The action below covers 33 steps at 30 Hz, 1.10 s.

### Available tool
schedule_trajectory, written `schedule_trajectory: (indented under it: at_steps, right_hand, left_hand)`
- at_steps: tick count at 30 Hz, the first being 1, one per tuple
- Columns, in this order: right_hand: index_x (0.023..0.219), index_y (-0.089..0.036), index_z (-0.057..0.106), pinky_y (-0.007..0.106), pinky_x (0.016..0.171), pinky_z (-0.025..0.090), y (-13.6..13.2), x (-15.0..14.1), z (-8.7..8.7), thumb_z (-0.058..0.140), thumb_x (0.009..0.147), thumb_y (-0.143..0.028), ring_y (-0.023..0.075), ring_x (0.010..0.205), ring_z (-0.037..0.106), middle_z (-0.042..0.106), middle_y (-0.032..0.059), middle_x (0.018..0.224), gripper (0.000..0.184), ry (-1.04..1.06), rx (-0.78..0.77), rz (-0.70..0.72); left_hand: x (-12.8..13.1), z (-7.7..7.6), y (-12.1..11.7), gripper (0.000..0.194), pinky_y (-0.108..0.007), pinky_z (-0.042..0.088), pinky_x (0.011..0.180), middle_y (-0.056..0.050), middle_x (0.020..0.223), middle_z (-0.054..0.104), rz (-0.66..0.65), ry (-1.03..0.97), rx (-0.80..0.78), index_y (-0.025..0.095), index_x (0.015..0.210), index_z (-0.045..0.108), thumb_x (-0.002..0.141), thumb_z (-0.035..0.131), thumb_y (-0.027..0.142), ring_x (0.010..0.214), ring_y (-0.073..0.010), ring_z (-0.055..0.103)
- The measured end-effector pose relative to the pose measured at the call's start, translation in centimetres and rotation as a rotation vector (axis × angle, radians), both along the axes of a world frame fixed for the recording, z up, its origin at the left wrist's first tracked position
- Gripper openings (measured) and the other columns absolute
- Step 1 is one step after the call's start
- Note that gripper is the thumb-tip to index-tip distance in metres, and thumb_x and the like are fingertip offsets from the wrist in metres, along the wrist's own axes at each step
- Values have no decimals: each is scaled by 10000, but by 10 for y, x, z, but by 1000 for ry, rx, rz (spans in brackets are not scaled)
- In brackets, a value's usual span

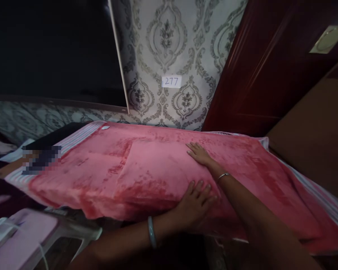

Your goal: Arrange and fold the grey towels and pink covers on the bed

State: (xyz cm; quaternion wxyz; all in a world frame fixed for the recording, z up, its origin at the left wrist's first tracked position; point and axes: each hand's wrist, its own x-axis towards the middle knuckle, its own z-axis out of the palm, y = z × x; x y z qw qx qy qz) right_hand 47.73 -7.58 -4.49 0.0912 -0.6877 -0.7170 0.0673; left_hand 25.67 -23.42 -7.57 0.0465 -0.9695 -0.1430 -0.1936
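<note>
A pink plush blanket (154,161) with striped edging lies spread over a long raised surface and drapes down its front side. My left hand (195,202), with a pale bangle on its wrist, lies flat near the blanket's front edge, fingers spread. Farther back and slightly right, my right hand (199,153) rests palm down on the same blanket, its fingers stretched out; a thin silver bracelet circles that wrist. Neither hand grasps the cloth. Darker red streaks mark the pile in places. What supports the blanket is hidden beneath it.
A large dark television (56,52) is at the upper left. Behind the blanket stands a patterned wall with a paper label (171,81) reading 277. A dark red door (259,56) rises at the right. A pale stool (25,232) holding a power strip (1,232) stands lower left.
</note>
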Motion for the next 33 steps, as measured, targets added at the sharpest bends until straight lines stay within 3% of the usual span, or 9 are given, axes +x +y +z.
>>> schedule_trajectory:
  at_steps: [3, 6, 9, 12, 16, 20, 24, 27, 33]
  right_hand:
    - [1624, -286, 296, 725, 1163, 248, -14, -14, 21, 289, 1038, -569, 382, 1561, 147, 204, 110, 1695, 651, -40, -20, -20]
    - [1617, -294, 315, 716, 1179, 219, -39, -46, 29, 345, 1040, -537, 379, 1560, 155, 217, 107, 1693, 627, -68, 38, 84]
    - [1576, -294, 408, 651, 1223, 197, -75, -93, 23, 454, 1030, -445, 340, 1556, 198, 290, 95, 1672, 568, -45, 91, 330]
    - [1539, -254, 476, 577, 1264, 176, -108, -134, 12, 534, 1011, -431, 302, 1533, 273, 410, 111, 1613, 559, 39, 139, 602]
    - [1592, -289, 366, 581, 1279, 110, -126, -153, 1, 477, 1041, -481, 274, 1559, 198, 370, 62, 1639, 593, 76, 130, 701]
    - [1607, -332, 311, 564, 1285, 80, -125, -150, -3, 408, 1053, -546, 247, 1571, 158, 307, 25, 1670, 602, 80, 119, 686]
    - [1611, -353, 289, 561, 1283, 80, -126, -149, -3, 364, 1056, -572, 244, 1580, 107, 192, 26, 1702, 601, 100, 57, 653]
    - [1612, -374, 278, 566, 1281, 77, -128, -149, -2, 367, 1056, -566, 241, 1582, 94, 189, 19, 1701, 595, 108, 22, 643]
    - [1617, -399, 254, 554, 1285, 81, -126, -148, -1, 365, 1053, -576, 236, 1582, 90, 201, -8, 1698, 601, 122, -18, 642]
  left_hand:
    - [-22, 21, -4, 595, -548, 305, 1232, -139, 1588, 458, -82, -19, -78, 178, 1548, 405, 995, 451, 390, 1501, -311, 365]
    - [-53, 48, 6, 582, -475, 313, 1252, -114, 1572, 488, -69, -110, -157, 186, 1565, 381, 1004, 428, 335, 1502, -244, 368]
    - [-80, 73, 39, 544, -408, 351, 1234, -106, 1584, 478, 25, -234, -277, 187, 1558, 401, 1029, 362, 311, 1487, -195, 396]
    - [-94, 84, 86, 532, -418, 348, 1230, -93, 1570, 501, 24, -203, -391, 209, 1537, 451, 1049, 324, 380, 1478, -195, 417]
    - [-94, 76, 138, 553, -491, 271, 1246, -85, 1613, 437, 12, 105, -521, 246, 1538, 461, 1060, 282, 460, 1524, -229, 342]
    - [-88, 59, 166, 557, -618, 126, 1243, -88, 1670, 317, 15, 299, -468, 287, 1561, 409, 1056, 296, 493, 1568, -265, 226]
    - [-76, 55, 194, 573, -657, 102, 1222, -124, 1694, 246, 106, 290, -323, 275, 1576, 374, 1042, 351, 481, 1577, -297, 185]
    - [-64, 59, 218, 619, -672, 132, 1206, -151, 1693, 237, 213, 283, -306, 269, 1584, 359, 1018, 387, 520, 1567, -344, 203]
    - [-53, 51, 245, 703, -577, 277, 1176, -177, 1607, 424, 283, 237, -373, 233, 1579, 374, 993, 336, 619, 1458, -347, 420]
